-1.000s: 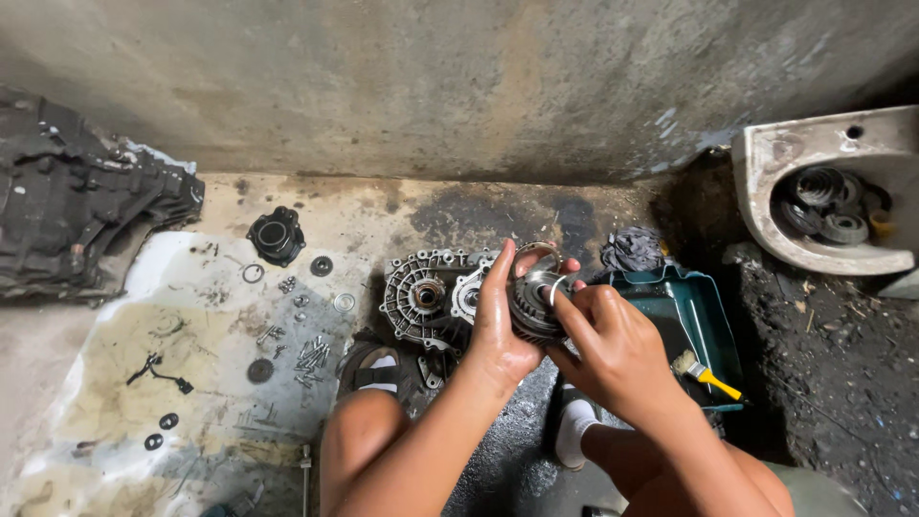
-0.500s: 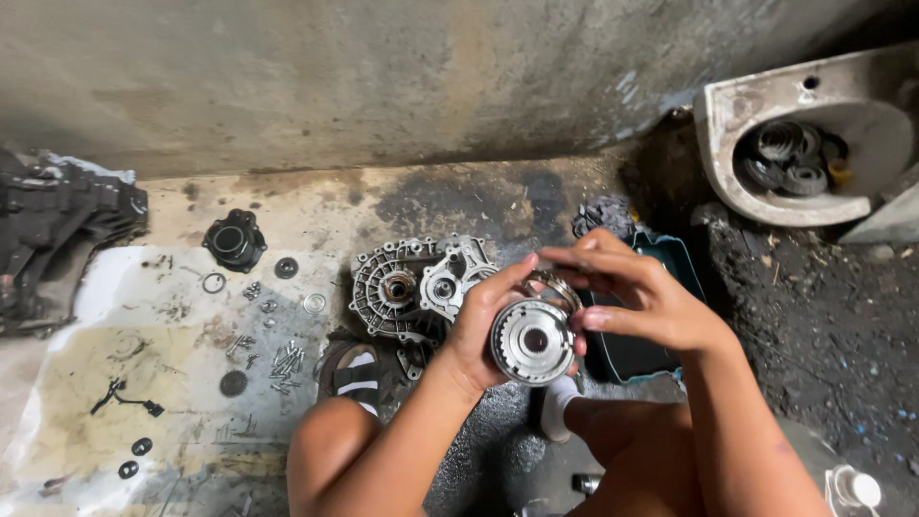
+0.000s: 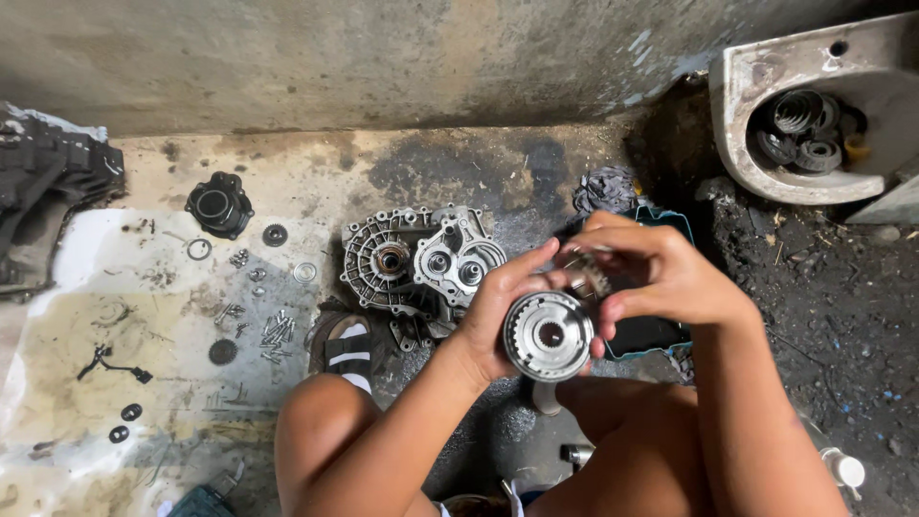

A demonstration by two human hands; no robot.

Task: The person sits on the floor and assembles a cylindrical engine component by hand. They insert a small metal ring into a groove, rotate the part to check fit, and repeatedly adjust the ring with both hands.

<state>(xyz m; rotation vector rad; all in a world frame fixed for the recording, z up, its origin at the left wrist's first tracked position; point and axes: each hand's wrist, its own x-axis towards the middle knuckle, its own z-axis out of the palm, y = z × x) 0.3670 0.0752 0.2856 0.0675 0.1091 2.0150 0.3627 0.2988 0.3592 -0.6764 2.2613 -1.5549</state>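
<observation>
With your left hand (image 3: 498, 321) and right hand (image 3: 661, 273) both pinching the oily gear hub (image 3: 549, 335), it could slip onto the gearbox casing (image 3: 421, 260) just beyond.

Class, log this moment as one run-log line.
left hand: holds round metal gear hub | right hand: fingers on hub top | behind: gearbox housing

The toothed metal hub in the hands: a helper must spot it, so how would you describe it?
Find the grey gearbox casing on the floor. Just right of it, both hands hold a round silver hub, splined bore facing the camera. It is the only part held off the floor.
</observation>
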